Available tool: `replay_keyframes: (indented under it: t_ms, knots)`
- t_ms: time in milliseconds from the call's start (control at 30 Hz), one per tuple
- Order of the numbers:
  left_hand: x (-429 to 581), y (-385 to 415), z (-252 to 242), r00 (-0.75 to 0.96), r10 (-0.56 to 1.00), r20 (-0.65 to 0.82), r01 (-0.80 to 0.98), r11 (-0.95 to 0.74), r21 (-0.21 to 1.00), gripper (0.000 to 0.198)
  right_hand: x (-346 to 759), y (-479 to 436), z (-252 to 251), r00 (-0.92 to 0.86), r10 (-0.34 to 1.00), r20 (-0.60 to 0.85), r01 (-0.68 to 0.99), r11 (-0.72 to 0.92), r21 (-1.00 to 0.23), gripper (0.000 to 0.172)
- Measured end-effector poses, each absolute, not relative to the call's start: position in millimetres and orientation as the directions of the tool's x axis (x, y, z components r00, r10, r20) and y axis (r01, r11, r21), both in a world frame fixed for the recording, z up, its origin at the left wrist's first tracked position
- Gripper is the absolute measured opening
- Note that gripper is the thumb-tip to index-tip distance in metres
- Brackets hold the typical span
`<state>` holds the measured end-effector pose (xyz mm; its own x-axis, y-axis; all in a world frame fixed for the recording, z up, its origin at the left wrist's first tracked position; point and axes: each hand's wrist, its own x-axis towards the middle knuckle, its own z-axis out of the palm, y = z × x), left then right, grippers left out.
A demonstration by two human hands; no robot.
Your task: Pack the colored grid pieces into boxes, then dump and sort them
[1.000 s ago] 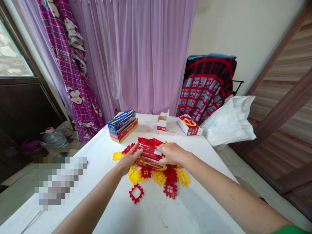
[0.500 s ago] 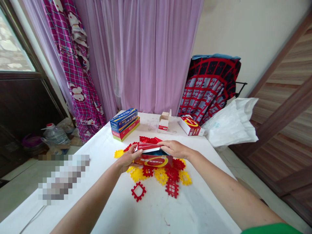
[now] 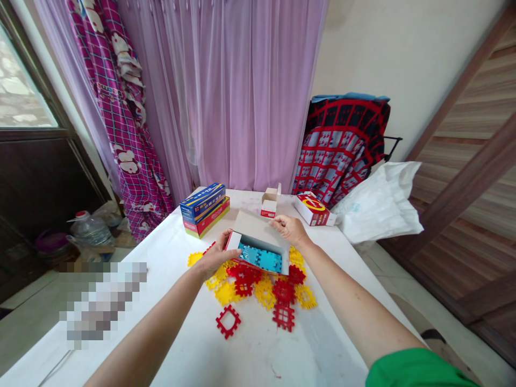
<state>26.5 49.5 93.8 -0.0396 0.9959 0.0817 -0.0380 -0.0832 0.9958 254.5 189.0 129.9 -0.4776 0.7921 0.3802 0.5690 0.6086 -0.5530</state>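
Note:
My left hand (image 3: 216, 256) grips the left end of a red cardboard box (image 3: 258, 258), held just above the white table (image 3: 161, 301). My right hand (image 3: 287, 227) pinches the far edge of the box's lid (image 3: 258, 226), which stands lifted back. Blue plastic pieces (image 3: 261, 257) lie inside the box. Under and around the box lies a heap of red and yellow interlocking tiles (image 3: 266, 290). One red tile (image 3: 228, 321) sits apart, nearer to me.
At the table's far edge stand a stack of blue and red boxes (image 3: 205, 208), a small open carton (image 3: 269, 203) and a red-and-white box (image 3: 315, 208). A white bag (image 3: 379, 204) lies at the right, with a chair draped in red cloth (image 3: 342, 145) behind. Purple curtains hang beyond.
The box was shut and flat on the tiles. Both hands turned it, and my right hand has lifted the lid back, which uncovered the blue pieces inside.

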Motion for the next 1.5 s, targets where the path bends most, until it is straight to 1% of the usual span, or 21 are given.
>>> replay_keyframes:
  t_ms: [67, 100, 167, 267, 333, 367, 433, 533, 767, 900, 967, 1033, 1067, 1133, 1167, 1233, 1300, 1367, 1400, 1433, 1500]
  knots:
    - [22, 56, 94, -0.011, 0.989, 0.151, 0.029, -0.15, 0.988, 0.072, 259, 188, 139, -0.633, 0.712, 0.303, 0.54, 0.687, -0.486, 0.039]
    - [20, 59, 95, 0.0, 0.984, 0.178, 0.08, -0.178, 0.981, 0.074, 262, 187, 143, -0.68, 0.684, 0.264, 0.537, 0.71, -0.456, 0.037]
    - [17, 65, 98, 0.003, 0.974, 0.226, 0.215, -0.222, 0.951, 0.079, 264, 182, 148, -0.691, 0.676, 0.256, 0.55, 0.722, -0.419, 0.032]
    - [16, 69, 103, -0.061, 0.954, 0.293, 0.444, -0.237, 0.864, 0.084, 264, 171, 145, -0.646, 0.659, 0.386, 0.526, 0.75, -0.4, 0.026]
    - [18, 70, 105, -0.161, 0.935, 0.317, 0.551, -0.181, 0.814, 0.086, 262, 160, 134, -0.634, 0.615, 0.47, 0.486, 0.789, -0.376, 0.027]
    - [19, 70, 106, -0.212, 0.928, 0.305, 0.579, -0.133, 0.805, 0.087, 261, 154, 127, -0.629, 0.596, 0.499, 0.473, 0.803, -0.362, 0.029]
    - [22, 71, 105, -0.296, 0.926, 0.235, 0.586, -0.019, 0.81, 0.089, 259, 145, 113, -0.615, 0.574, 0.54, 0.465, 0.818, -0.339, 0.033]
    - [25, 74, 104, -0.329, 0.937, 0.119, 0.565, 0.095, 0.82, 0.089, 257, 137, 100, -0.605, 0.576, 0.55, 0.487, 0.814, -0.318, 0.037]
    - [24, 87, 116, -0.289, 0.957, 0.038, 0.589, 0.146, 0.795, 0.083, 261, 142, 102, -0.604, 0.567, 0.56, 0.503, 0.816, -0.284, 0.04]
    - [21, 81, 127, -0.249, 0.963, -0.107, 0.613, 0.242, 0.752, 0.078, 263, 147, 102, -0.603, 0.565, 0.563, 0.513, 0.815, -0.268, 0.041]
    - [15, 75, 135, -0.172, 0.961, -0.217, 0.605, 0.277, 0.746, 0.078, 262, 151, 100, -0.604, 0.539, 0.587, 0.502, 0.829, -0.245, 0.039]
    - [8, 69, 143, -0.02, 0.945, -0.326, 0.59, 0.274, 0.76, 0.076, 261, 155, 97, -0.596, 0.504, 0.625, 0.485, 0.847, -0.22, 0.037]
    - [4, 66, 146, 0.061, 0.93, -0.363, 0.583, 0.262, 0.769, 0.072, 261, 158, 96, -0.583, 0.495, 0.644, 0.483, 0.849, -0.215, 0.036]
    - [-3, 63, 150, 0.151, 0.903, -0.403, 0.583, 0.248, 0.773, 0.063, 260, 162, 94, -0.543, 0.506, 0.67, 0.499, 0.836, -0.227, 0.033]
    - [-5, 63, 151, 0.141, 0.906, -0.4, 0.59, 0.248, 0.769, 0.059, 260, 164, 94, -0.527, 0.518, 0.674, 0.508, 0.827, -0.239, 0.031]
    - [-8, 65, 148, 0.063, 0.929, -0.365, 0.591, 0.26, 0.764, 0.056, 261, 168, 96, -0.514, 0.536, 0.67, 0.516, 0.817, -0.257, 0.027]
    - [-7, 69, 146, -0.01, 0.956, -0.292, 0.565, 0.246, 0.787, 0.058, 262, 171, 103, -0.508, 0.543, 0.669, 0.517, 0.813, -0.268, 0.024]
    - [-4, 75, 146, -0.094, 0.982, -0.166, 0.567, 0.19, 0.801, 0.058, 265, 175, 112, -0.473, 0.559, 0.681, 0.533, 0.797, -0.284, 0.024]
    - [-2, 78, 148, -0.155, 0.985, -0.07, 0.608, 0.151, 0.779, 0.056, 266, 176, 116, -0.45, 0.57, 0.688, 0.546, 0.785, -0.293, 0.024]
    - [1, 80, 151, -0.217, 0.975, 0.046, 0.678, 0.116, 0.726, 0.051, 268, 177, 121, -0.429, 0.58, 0.692, 0.559, 0.773, -0.301, 0.025]
    - [8, 83, 159, -0.284, 0.92, 0.271, 0.84, 0.102, 0.533, 0.036, 269, 177, 126, -0.407, 0.597, 0.691, 0.576, 0.755, -0.314, 0.025]
